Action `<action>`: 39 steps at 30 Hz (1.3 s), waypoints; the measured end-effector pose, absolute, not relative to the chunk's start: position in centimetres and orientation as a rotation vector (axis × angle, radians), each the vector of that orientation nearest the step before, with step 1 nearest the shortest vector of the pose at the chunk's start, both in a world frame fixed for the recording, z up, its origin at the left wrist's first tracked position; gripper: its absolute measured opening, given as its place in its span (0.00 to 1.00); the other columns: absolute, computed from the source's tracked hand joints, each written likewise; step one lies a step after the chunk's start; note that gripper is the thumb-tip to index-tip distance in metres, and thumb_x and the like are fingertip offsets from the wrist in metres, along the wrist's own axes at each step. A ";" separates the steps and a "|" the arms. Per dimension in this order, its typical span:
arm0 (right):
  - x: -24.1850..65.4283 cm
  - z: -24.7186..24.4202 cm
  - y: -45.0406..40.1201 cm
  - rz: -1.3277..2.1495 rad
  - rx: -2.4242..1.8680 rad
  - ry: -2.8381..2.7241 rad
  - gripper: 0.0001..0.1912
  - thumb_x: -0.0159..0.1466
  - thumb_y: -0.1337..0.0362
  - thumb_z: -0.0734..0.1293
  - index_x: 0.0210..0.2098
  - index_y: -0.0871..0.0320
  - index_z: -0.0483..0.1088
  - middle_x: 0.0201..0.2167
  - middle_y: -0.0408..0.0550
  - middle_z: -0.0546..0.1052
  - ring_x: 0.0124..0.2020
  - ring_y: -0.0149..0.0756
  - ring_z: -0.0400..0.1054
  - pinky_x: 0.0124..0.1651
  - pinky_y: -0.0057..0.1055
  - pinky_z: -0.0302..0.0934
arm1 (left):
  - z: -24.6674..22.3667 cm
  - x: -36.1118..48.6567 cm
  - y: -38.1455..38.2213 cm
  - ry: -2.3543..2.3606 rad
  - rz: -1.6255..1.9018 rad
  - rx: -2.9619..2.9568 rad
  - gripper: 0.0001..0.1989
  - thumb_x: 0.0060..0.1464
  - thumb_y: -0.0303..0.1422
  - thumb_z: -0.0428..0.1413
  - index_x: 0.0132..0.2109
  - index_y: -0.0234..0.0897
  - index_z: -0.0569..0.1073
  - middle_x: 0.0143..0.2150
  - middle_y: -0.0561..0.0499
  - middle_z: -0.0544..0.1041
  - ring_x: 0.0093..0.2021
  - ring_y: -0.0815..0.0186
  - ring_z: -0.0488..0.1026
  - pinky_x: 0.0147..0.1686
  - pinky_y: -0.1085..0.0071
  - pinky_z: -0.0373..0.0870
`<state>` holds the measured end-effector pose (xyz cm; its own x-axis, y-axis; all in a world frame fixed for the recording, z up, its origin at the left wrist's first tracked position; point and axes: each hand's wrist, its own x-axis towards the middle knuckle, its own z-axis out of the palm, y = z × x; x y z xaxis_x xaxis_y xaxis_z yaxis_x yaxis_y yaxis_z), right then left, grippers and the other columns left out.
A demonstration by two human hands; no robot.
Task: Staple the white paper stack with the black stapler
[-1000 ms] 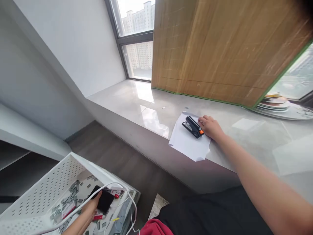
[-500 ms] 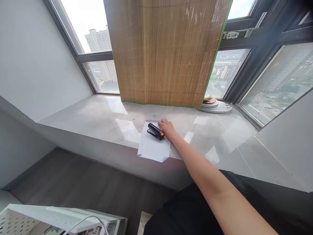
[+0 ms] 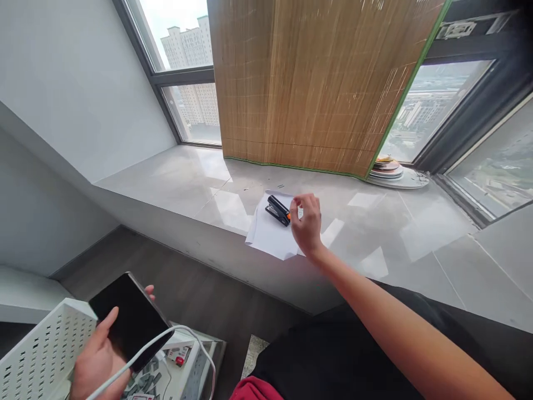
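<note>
My left hand (image 3: 100, 361) grips a phone (image 3: 129, 319) with a dark screen, thumb across its face, over the basket at the lower left. A white cable (image 3: 156, 339) loops in front of the phone; whether it is plugged in I cannot tell. On the sill, my right hand (image 3: 307, 222) is raised with thumb and forefinger pinched together; whatever is between the tips is too small to make out. Just left of it, a black stapler (image 3: 277, 210) with an orange part lies on white paper (image 3: 268, 239), whose front edge hangs over the sill.
The tiled sill (image 3: 166, 183) runs below the windows and a hanging bamboo blind (image 3: 316, 83). Stacked plates (image 3: 389, 171) stand at the right of the blind. Small staple strips (image 3: 280, 186) lie behind the paper. A white perforated basket (image 3: 45, 344) and small items are at lower left.
My left hand has come into view with the phone. My right hand has lifted from beside the stapler into a raised pinch. The view has shifted left.
</note>
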<state>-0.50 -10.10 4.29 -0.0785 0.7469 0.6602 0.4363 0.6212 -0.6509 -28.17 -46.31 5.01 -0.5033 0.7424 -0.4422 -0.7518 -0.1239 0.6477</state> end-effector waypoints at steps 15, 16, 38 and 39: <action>4.5 0.0 -33.8 2.036 -0.784 -1.055 0.30 0.63 0.44 0.75 0.56 0.50 0.65 0.53 0.51 0.72 0.58 0.47 0.69 0.59 0.43 0.66 | 1.8 -11.7 -33.0 0.520 1.037 0.095 0.46 0.62 0.68 0.45 0.51 0.25 0.81 0.48 0.32 0.83 0.51 0.45 0.81 0.59 0.50 0.73; 5.0 0.1 -34.1 2.020 -0.798 -1.028 0.30 0.63 0.45 0.76 0.57 0.50 0.65 0.54 0.51 0.72 0.58 0.47 0.69 0.60 0.44 0.66 | 1.9 -11.2 -32.8 0.519 1.011 0.097 0.47 0.62 0.69 0.44 0.51 0.25 0.81 0.49 0.31 0.83 0.51 0.45 0.81 0.59 0.50 0.72; 8.4 -0.8 -35.2 1.894 -0.974 -0.911 0.42 0.54 0.59 0.81 0.62 0.47 0.61 0.54 0.50 0.74 0.58 0.48 0.72 0.59 0.43 0.71 | 2.2 -6.8 -31.7 0.541 0.882 0.056 0.45 0.65 0.65 0.44 0.53 0.23 0.80 0.48 0.31 0.83 0.47 0.49 0.82 0.56 0.55 0.73; 8.4 -0.9 -35.2 1.885 -0.981 -0.901 0.42 0.55 0.59 0.81 0.63 0.47 0.61 0.55 0.51 0.74 0.59 0.48 0.71 0.60 0.44 0.70 | 2.1 -6.8 -31.7 0.538 0.879 0.061 0.45 0.65 0.65 0.43 0.54 0.23 0.80 0.49 0.30 0.83 0.48 0.49 0.82 0.56 0.55 0.73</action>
<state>8.38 -35.25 -0.94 -0.3702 0.8821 -0.2913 -0.3269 -0.4173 -0.8479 -6.81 -31.69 2.14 0.5146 0.7457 -0.4231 -0.7158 0.6453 0.2668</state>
